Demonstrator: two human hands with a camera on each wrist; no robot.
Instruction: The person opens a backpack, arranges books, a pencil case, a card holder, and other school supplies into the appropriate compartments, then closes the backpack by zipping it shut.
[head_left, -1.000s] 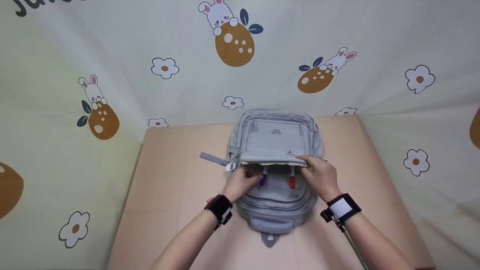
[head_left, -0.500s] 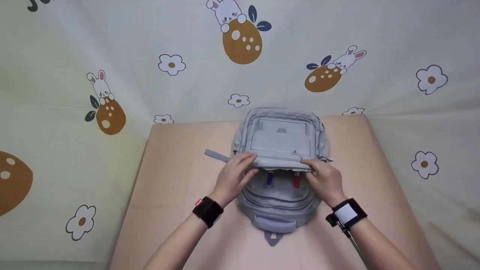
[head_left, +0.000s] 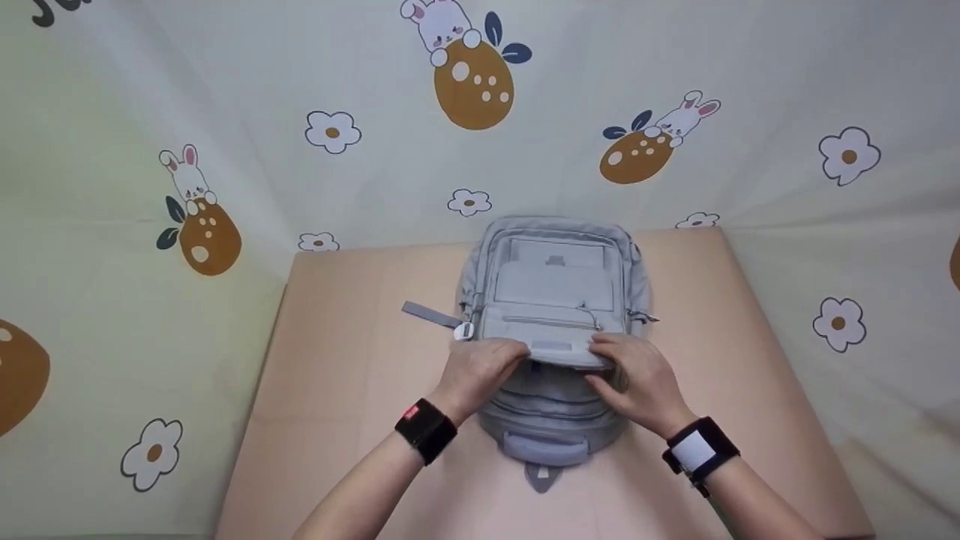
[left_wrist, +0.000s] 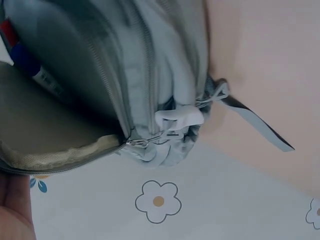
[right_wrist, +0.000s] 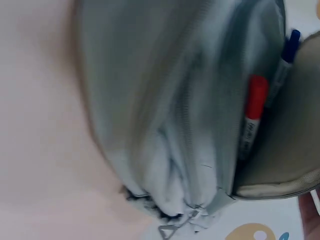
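Observation:
A grey backpack lies on the table, its front pocket unzipped. My left hand pinches the left part of the pocket flap. At the flap's right part, my right hand holds the edge with fingers on top and thumb below. Inside the pocket, a red-capped marker and a blue-capped marker stick up in the right wrist view. The left wrist view shows the blue cap too. From the head view the flap hides most of both markers.
A grey strap reaches left from the backpack, next to a white round tag. The carry handle faces me. The tan table meets a patterned cloth backdrop behind and at both sides.
My left hand has moved from the blue-capped marker up to the flap. Both hands have drawn the flap down toward me, and it now covers most of the markers in the head view.

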